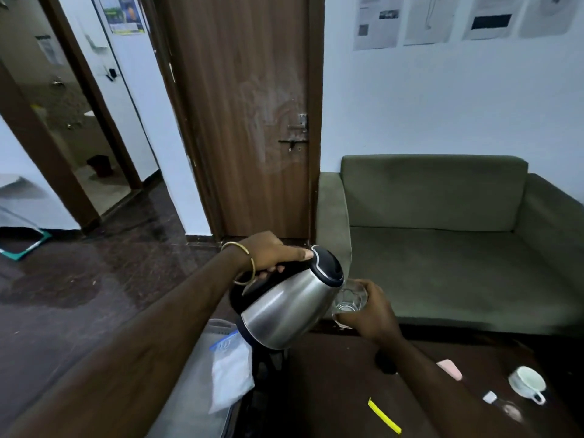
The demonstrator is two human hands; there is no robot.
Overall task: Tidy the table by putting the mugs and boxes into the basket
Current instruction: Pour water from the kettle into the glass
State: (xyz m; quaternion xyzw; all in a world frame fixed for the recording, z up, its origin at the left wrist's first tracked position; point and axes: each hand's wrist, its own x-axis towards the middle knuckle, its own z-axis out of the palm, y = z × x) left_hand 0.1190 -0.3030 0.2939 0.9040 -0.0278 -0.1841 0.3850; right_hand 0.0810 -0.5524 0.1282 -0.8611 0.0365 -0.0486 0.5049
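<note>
Up above the dark desk (347,390), the left hand (271,252) is gripping the black handle of a steel electric kettle (286,306) — fingers curled round it, thumb lying on the lid — and tilting its spout toward a clear glass (349,298). That glass is being held by the right hand (374,311), fingers wrapped around it. A white mug (527,382) is lying on its side on the desk — well apart, near the right edge.

The single head-worn view looked forward and down from above the dark table (347,390), close over it, facing the green sofa (442,248) just beyond.
</note>
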